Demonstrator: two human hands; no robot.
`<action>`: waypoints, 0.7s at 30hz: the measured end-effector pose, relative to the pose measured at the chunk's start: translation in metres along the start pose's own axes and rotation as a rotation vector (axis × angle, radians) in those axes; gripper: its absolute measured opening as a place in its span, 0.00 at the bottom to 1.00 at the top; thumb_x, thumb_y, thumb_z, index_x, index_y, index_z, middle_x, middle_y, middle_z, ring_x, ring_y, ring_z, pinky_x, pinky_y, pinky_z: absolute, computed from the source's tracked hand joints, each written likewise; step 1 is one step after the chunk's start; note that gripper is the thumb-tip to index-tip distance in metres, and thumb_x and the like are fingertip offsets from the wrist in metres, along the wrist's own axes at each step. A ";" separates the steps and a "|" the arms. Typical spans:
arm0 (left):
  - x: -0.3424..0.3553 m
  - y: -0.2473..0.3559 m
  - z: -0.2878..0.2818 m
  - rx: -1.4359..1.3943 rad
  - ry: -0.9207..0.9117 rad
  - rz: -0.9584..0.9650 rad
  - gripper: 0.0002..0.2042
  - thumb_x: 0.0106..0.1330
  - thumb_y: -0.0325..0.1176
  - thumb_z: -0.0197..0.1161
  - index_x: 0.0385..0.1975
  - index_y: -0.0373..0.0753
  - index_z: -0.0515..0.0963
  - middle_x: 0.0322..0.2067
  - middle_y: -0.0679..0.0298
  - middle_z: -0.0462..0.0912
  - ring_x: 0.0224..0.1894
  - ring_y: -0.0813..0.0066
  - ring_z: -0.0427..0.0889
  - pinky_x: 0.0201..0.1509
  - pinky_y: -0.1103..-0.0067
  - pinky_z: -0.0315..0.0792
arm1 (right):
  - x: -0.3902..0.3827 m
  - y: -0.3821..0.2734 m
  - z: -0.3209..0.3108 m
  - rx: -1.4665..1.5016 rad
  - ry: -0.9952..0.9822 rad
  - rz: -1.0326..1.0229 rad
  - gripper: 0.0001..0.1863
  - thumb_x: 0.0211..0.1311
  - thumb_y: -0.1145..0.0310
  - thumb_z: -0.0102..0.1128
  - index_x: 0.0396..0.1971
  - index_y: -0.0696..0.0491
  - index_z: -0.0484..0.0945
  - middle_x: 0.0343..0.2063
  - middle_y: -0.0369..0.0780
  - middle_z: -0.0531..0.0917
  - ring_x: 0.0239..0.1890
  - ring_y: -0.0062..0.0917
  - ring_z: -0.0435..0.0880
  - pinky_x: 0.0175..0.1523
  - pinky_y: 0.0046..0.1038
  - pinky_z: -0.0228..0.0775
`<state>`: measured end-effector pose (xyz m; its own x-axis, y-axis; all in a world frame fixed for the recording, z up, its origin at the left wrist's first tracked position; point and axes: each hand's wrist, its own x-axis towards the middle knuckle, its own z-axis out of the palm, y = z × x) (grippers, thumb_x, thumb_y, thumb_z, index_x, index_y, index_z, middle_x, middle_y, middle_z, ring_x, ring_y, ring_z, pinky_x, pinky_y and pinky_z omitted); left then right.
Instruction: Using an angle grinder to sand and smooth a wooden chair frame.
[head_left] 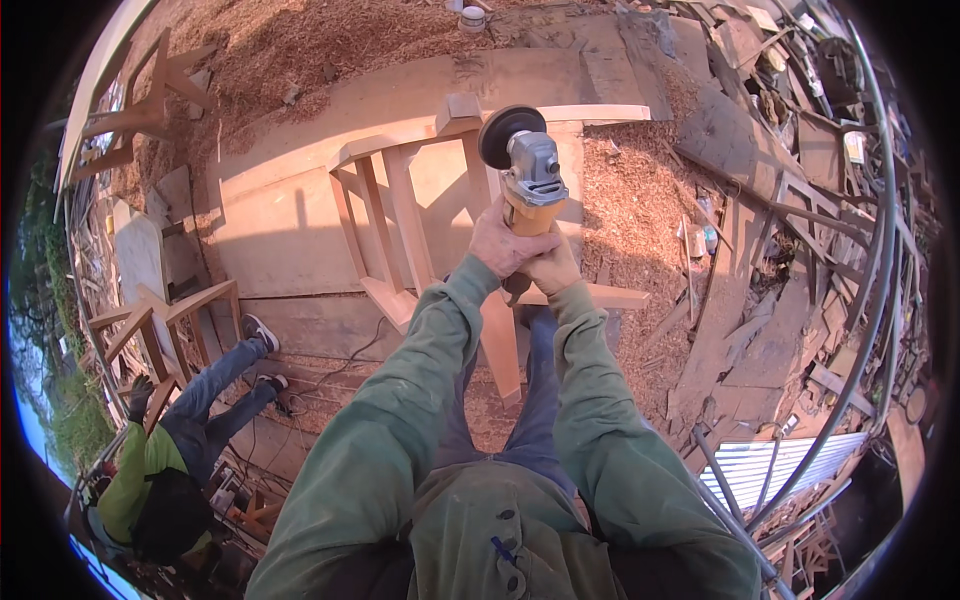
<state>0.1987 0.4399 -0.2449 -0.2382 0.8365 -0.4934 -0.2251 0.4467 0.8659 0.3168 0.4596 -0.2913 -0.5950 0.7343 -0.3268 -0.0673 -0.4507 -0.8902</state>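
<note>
Both my hands are closed around a yellow and grey angle grinder [537,180], held out in front of me. Its dark round disc [497,137] points away from me and up to the left. My left hand [494,240] wraps the body just behind the metal head. Close behind it, my right hand [553,264] grips the lower part of the body, partly covered by the left. Beneath the tool lies an unpainted wooden chair frame [405,205] with slats and angled legs. The grinder partly hides it; I cannot tell whether the disc touches the wood.
A person [165,470] in a bright green top stands at the left beside another wooden frame [150,315]. A dark cord [350,350] runs over the boards. Wood shavings [625,215] cover the ground, and scrap wood [740,300] is piled at the right.
</note>
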 end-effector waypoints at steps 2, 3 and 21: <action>-0.005 0.002 0.006 -0.014 -0.003 -0.006 0.29 0.46 0.29 0.78 0.50 0.34 0.73 0.45 0.61 0.81 0.46 0.74 0.81 0.51 0.77 0.77 | -0.005 0.001 -0.005 -0.001 0.011 0.046 0.42 0.41 0.75 0.75 0.59 0.54 0.62 0.52 0.40 0.75 0.53 0.25 0.75 0.54 0.28 0.71; -0.008 0.004 0.008 -0.026 -0.005 -0.013 0.30 0.46 0.29 0.77 0.51 0.34 0.72 0.45 0.61 0.81 0.46 0.74 0.81 0.51 0.77 0.77 | -0.008 -0.001 -0.006 -0.004 0.011 0.044 0.42 0.41 0.75 0.75 0.59 0.54 0.62 0.52 0.40 0.75 0.53 0.25 0.75 0.54 0.28 0.71; -0.022 0.025 0.014 -0.112 -0.078 0.017 0.28 0.47 0.33 0.77 0.48 0.34 0.74 0.43 0.63 0.80 0.45 0.76 0.79 0.52 0.77 0.73 | -0.023 -0.026 0.002 -0.018 0.104 -0.002 0.37 0.41 0.72 0.76 0.54 0.56 0.68 0.45 0.38 0.80 0.47 0.24 0.80 0.51 0.26 0.74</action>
<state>0.2117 0.4371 -0.2117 -0.1698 0.8675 -0.4675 -0.3264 0.3981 0.8573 0.3307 0.4537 -0.2597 -0.5081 0.7846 -0.3553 -0.0536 -0.4406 -0.8961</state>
